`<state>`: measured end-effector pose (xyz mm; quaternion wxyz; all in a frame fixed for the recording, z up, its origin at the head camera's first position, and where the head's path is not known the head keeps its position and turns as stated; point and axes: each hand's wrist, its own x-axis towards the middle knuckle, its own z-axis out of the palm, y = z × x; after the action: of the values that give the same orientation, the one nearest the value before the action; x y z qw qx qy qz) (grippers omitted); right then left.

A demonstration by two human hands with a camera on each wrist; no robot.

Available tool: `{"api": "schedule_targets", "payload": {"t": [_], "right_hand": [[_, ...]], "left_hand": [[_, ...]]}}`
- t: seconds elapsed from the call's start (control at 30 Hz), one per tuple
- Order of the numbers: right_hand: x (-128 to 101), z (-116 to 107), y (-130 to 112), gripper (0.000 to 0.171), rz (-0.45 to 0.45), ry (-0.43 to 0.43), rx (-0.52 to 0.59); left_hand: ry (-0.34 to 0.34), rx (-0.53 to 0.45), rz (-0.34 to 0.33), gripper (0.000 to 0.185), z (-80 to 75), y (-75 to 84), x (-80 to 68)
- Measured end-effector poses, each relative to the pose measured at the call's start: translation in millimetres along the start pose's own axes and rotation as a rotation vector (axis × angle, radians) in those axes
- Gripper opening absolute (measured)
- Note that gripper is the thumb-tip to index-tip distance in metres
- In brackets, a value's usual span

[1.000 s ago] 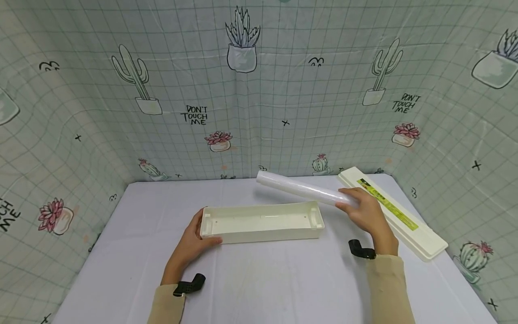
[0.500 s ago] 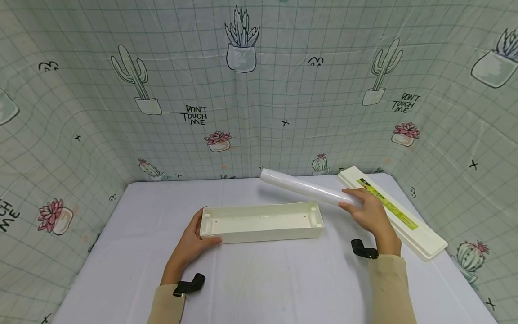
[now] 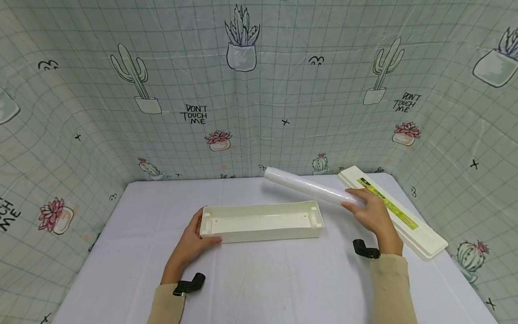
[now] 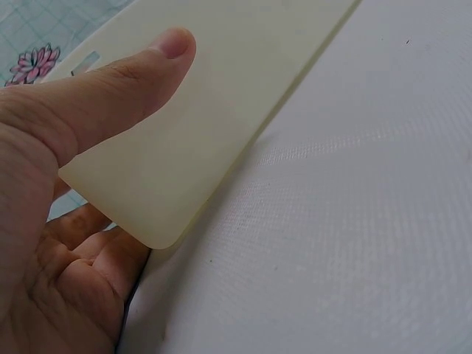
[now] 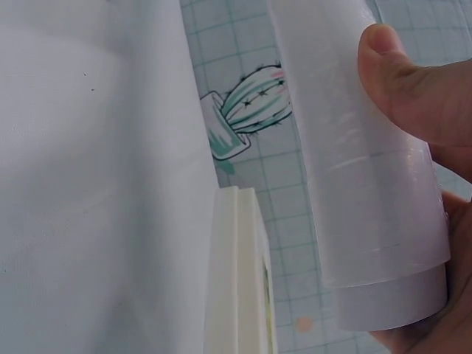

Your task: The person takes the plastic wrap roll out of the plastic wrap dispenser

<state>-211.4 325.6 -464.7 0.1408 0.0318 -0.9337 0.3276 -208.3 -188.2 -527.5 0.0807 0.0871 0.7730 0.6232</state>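
A long cream plastic box without its lid sits mid-table, its hollow inside facing up. My left hand grips the box's left end, thumb along the near wall; the left wrist view shows the thumb lying flat on that wall and fingers round the end. My right hand holds a roll of clear plastic film by its right end, tilted above the table behind the box. In the right wrist view, thumb and fingers wrap the film roll, with its core showing at the bottom.
At the right edge of the white-covered table lies a long cream lid bearing a yellow-green label, partly behind my right hand. A checked cloth with cactus prints hangs round the back and sides.
My right hand has shifted slightly to the right and away, taking the film roll with it. The left hand and the box have stayed in place.
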Motion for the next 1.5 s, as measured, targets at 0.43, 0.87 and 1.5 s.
{"api": "schedule_targets", "payload": {"t": [0.43,0.87,1.5], "right_hand": [[0.7,3.7,8.0,0.047,-0.012,0.030,-0.008],[2.2,7.4,8.9,0.045,-0.038,0.048,-0.032],[2.8,19.8,17.2,0.042,-0.055,0.071,-0.056]], "left_hand": [[0.003,0.000,0.007,0.113,0.2,0.4,0.3],[0.001,0.018,-0.005,0.113,-0.8,0.4,-0.7],[0.013,0.012,-0.011,0.116,-0.4,-1.0,0.5]]}}
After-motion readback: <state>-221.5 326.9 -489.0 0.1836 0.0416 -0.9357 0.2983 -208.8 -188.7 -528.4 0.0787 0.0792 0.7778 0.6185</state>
